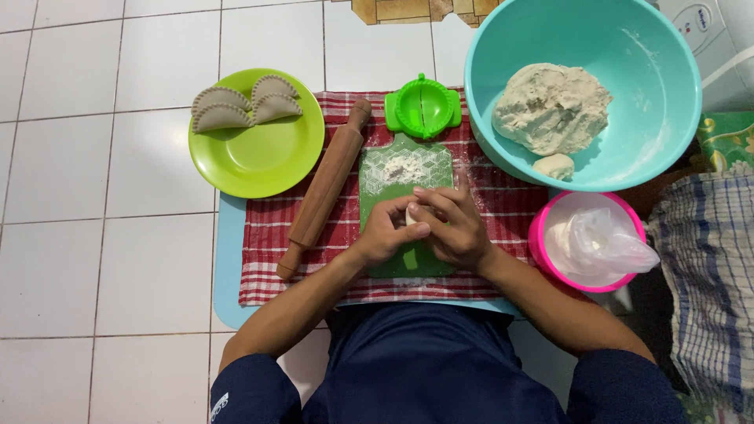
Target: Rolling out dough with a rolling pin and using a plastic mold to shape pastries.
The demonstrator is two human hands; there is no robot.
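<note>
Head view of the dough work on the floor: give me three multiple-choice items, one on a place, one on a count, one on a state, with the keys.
1. Where does the wooden rolling pin lie?
A. Inside the teal bowl
B. On the checked cloth, between the green plate and the green board
C. On the pink bowl

2. How many folded dumplings are on the green plate?
A. Two
B. Four
C. Seven

3. What is the state of the green dumpling press?
A. Lying open and empty
C. Held in the left hand
B. Folded shut on dough

Key:
1 B, the pin rests diagonally on the cloth left of the board.
2 B, four crimped half-moons sit at the plate's far edge.
3 A, both halves lie flat, while the left hand and right hand close on a small dough piece.
</note>
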